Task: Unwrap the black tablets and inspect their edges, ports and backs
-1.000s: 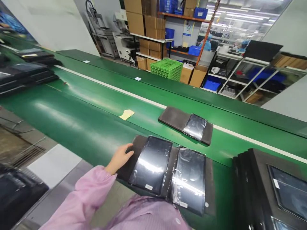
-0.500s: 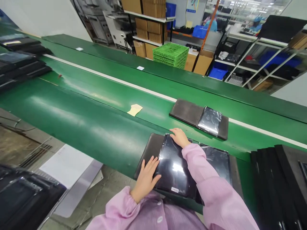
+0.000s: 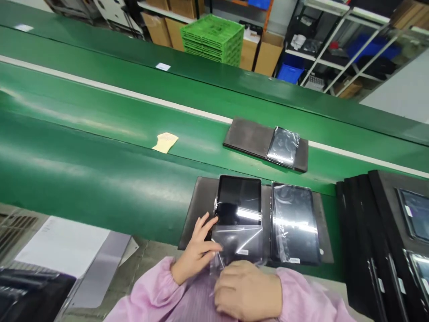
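A black tablet (image 3: pixel 239 197) lies screen up on a dark foam pad (image 3: pixel 203 197) in front of me. Clear plastic film (image 3: pixel 231 235) covers its lower half, while the upper half of the screen is bare and glossy. My right hand (image 3: pixel 248 290) is curled closed at the tablet's near edge, gripping the film's gathered end close to my body. Against the tablet's left edge, my left hand (image 3: pixel 197 250) rests with its fingers apart. To the right, a second tablet (image 3: pixel 295 223) in wrinkled film lies on the same pad.
Across the green bench (image 3: pixel 134 179), another filmed tablet (image 3: pixel 284 146) sits on a pad. Stacked dark pads (image 3: pixel 355 232) with tablets stand at the right. A yellow paper scrap (image 3: pixel 166 142) lies left of centre. Green crates (image 3: pixel 212 38) stand behind the bench.
My right hand has come from the tablet's far edge down to its near edge, drawing the film back off the upper screen. My left hand stays at the left edge. The view has tilted downward.
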Motion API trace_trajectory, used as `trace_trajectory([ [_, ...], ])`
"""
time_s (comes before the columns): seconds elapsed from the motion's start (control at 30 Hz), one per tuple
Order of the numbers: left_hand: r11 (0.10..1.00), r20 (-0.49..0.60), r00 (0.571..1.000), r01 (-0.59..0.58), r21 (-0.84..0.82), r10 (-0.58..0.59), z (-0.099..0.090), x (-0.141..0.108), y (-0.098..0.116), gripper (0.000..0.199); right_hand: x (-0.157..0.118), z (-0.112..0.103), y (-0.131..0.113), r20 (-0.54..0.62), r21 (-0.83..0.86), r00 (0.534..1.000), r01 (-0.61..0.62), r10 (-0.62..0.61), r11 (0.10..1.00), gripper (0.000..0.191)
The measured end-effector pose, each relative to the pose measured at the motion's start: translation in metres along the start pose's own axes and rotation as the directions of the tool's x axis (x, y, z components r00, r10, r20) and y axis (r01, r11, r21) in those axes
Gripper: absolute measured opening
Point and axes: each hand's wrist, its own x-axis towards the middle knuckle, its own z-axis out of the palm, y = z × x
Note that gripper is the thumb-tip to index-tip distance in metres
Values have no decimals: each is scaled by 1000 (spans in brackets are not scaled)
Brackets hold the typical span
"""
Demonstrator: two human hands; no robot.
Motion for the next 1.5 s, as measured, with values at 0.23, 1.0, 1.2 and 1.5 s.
trace_trajectory([
  [0.23,983,-86,985,139,-121,-150,-25,27,-10,23,-76,-15,35,-595,-81,697,-548,401,833,28],
  [1.0,841,58,909,357,406,-414,-35,143,-25,69,-19,-60,151,-532,214,535,-665,657,715,27],
  [1.2,762,-68,900,403,506,-431,-31,137,-9,66,-69,-51,93,-175,143,905,-366,387,920,30],
  [1.5,791,270,884,-464,399,383,93,81,110,36,-167,-134,186,-636,18,444,-809,631,587,17],
])
